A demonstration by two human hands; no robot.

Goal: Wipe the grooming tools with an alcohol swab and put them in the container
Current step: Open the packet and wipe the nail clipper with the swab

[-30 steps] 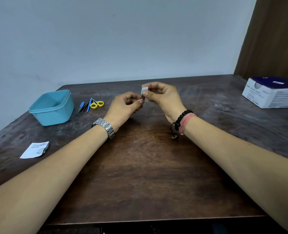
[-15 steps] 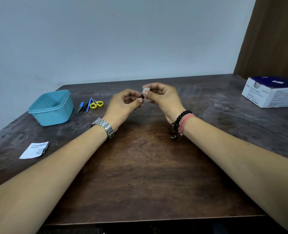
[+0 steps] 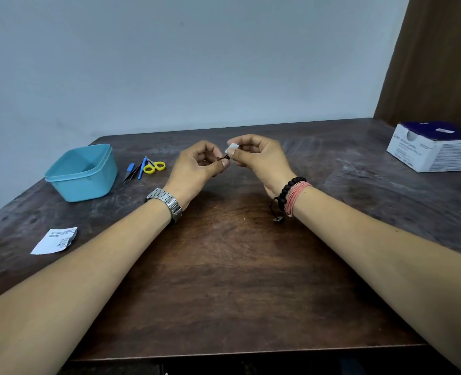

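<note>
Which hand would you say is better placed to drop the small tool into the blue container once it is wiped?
The left hand. Its fingers already pinch the small dark tool, and the blue container stands on its side of the table. The right hand holds the white swab and would have to cross over.

"BD" logo on white box

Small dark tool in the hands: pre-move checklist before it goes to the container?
1. Left hand grips small dark tool: ok.
2. Right hand pinches white swab at tool's tip: ok.
3. Tool fully wiped: cannot tell.
4. Blue container open, upright: ok.
5. Container contents: nothing seen inside, part hidden: cannot tell.
6. Scissors and tweezers beside container, not inside: not ok.
</note>
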